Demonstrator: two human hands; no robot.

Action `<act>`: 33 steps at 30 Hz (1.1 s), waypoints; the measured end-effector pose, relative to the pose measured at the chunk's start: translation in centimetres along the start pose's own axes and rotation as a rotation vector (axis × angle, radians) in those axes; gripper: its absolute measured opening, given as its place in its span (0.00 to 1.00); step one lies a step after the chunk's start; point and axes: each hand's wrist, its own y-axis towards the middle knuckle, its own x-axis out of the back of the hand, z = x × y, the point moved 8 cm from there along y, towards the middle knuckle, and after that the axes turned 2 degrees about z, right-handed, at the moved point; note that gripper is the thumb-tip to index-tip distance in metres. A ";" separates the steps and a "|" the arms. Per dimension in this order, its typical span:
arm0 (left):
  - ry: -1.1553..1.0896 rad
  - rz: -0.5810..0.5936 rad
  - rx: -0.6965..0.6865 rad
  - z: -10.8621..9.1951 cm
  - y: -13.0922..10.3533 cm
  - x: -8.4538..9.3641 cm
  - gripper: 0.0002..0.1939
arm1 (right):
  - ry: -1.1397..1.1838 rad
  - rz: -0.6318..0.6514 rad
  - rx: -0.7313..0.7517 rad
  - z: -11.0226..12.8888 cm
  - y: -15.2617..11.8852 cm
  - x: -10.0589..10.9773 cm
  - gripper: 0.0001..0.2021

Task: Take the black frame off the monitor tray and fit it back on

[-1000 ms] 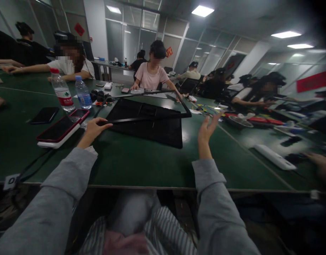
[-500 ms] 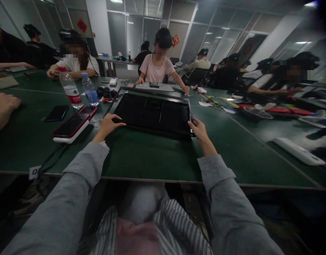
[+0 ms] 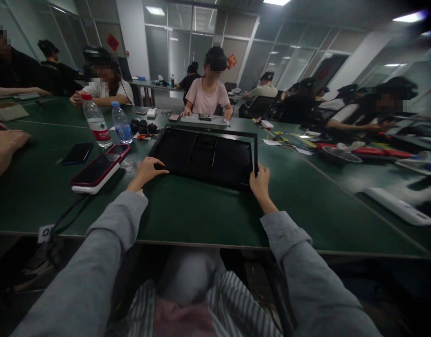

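Note:
A wide black panel (image 3: 201, 157) with a thin black frame (image 3: 233, 132) along its far and right sides lies on the green table. At the panel's near left corner, my left hand (image 3: 147, 172) grips the edge between thumb and fingers. My right hand (image 3: 260, 185) holds the near right corner, with its fingers around the frame's right side. Narrow bars and a raised part show in the middle of the panel.
Left of the panel are a red-cased phone (image 3: 96, 171) on a white block, a dark phone (image 3: 78, 153) and two bottles (image 3: 99, 126). Cables (image 3: 286, 139) and a white strip (image 3: 398, 206) lie right. Across the table a person (image 3: 207, 96) works at a pale board.
The frame's right side now stands out from the panel, and my right hand has shifted to grip there. The view has tilted up a little. The person opposite has drawn one hand inward.

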 end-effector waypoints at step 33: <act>0.095 -0.263 0.376 4.7 -1.8 4.0 0.27 | 0.282 0.186 -0.142 -4.3 2.9 -3.0 0.25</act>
